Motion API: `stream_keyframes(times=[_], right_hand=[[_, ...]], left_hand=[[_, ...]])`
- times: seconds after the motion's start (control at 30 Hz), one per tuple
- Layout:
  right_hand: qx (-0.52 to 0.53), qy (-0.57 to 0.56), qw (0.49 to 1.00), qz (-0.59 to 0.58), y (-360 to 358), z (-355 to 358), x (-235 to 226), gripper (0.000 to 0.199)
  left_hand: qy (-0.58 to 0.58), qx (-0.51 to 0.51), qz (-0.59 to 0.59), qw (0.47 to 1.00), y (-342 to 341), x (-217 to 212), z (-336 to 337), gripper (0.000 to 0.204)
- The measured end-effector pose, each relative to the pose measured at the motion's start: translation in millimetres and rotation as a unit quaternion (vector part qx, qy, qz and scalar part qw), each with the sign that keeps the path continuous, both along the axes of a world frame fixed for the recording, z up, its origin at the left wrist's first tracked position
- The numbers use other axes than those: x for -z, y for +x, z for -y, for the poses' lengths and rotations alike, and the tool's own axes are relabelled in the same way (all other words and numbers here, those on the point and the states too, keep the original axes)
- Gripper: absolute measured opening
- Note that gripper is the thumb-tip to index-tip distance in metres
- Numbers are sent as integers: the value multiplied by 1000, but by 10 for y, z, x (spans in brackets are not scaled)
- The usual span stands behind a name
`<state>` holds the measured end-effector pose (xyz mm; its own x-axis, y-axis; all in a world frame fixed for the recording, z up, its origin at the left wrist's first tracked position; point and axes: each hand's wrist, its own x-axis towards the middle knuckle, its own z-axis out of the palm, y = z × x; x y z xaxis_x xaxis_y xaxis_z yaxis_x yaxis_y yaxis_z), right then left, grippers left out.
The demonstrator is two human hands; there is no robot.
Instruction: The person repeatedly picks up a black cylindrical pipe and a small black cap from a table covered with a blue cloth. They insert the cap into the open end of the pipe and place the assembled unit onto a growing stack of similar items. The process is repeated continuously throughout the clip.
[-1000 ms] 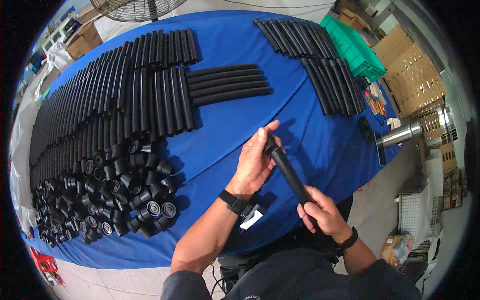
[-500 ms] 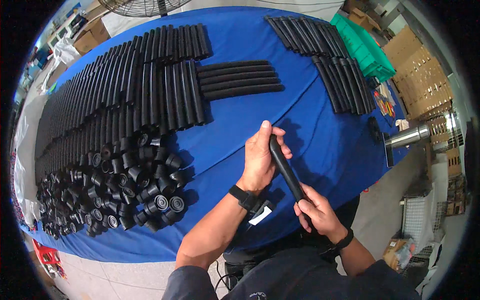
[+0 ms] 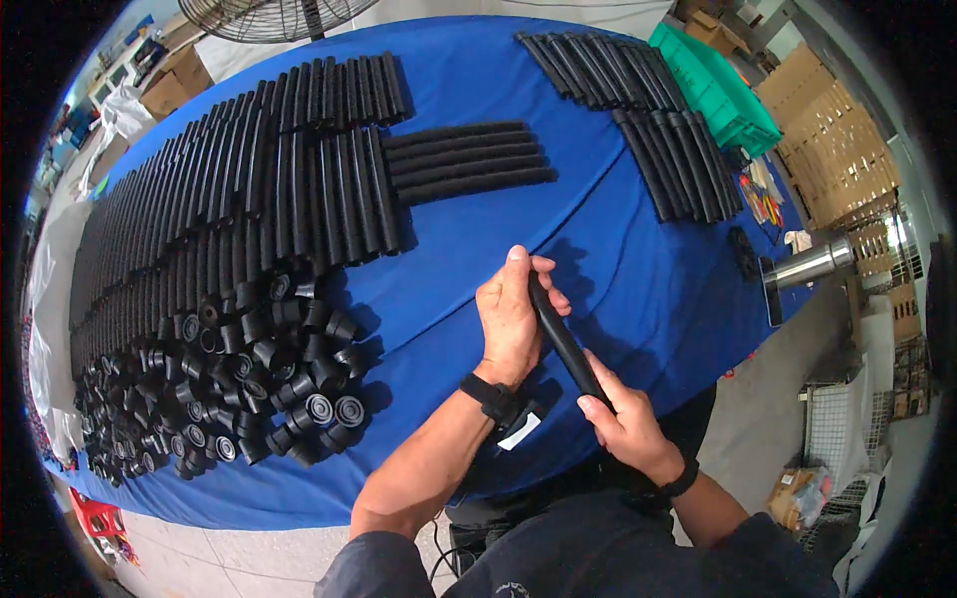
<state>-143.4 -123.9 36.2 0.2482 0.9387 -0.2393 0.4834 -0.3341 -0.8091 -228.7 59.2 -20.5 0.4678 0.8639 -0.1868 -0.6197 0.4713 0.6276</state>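
A black foam-like tube [image 3: 564, 344] slants between my hands above the blue cloth. My left hand [image 3: 511, 317] is closed round its upper end, thumb pointing up and fingertips showing on the far side. At the lower end, my right hand [image 3: 634, 431] grips the tube between thumb and fingers; that end is hidden in the palm. Left of my hands lies a heap of black round rubber caps [image 3: 269, 351], some showing ringed faces. Beyond it, long rows of black tubes [image 3: 299, 189] lie side by side, with several more tubes [image 3: 469, 164] set crosswise next to them.
The blue cloth [image 3: 449, 289] covers a large table. Far right are black tubes with capped ends [image 3: 678, 164] beside a green crate [image 3: 713, 90]. A metal cylinder on a bracket [image 3: 809, 263] sits at the right edge. A fan [image 3: 274, 15] stands behind the table.
My right hand's fingers have shifted on the lower end of the tube, with the index finger now straighter along it. My left hand keeps its hold. The whole view has shifted slightly.
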Motion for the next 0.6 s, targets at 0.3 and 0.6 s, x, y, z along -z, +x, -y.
stream_keyframes(times=[0.3, 0.6], right_hand=[[-63, 48, 993, 82, 291, 85, -74, 64], [-113, 127, 978, 122, 79, 71, 42, 72]], left_hand=[[-132, 87, 148, 976, -45, -16, -183, 76], [-133, 40, 104, 985, -47, 27, -95, 63]])
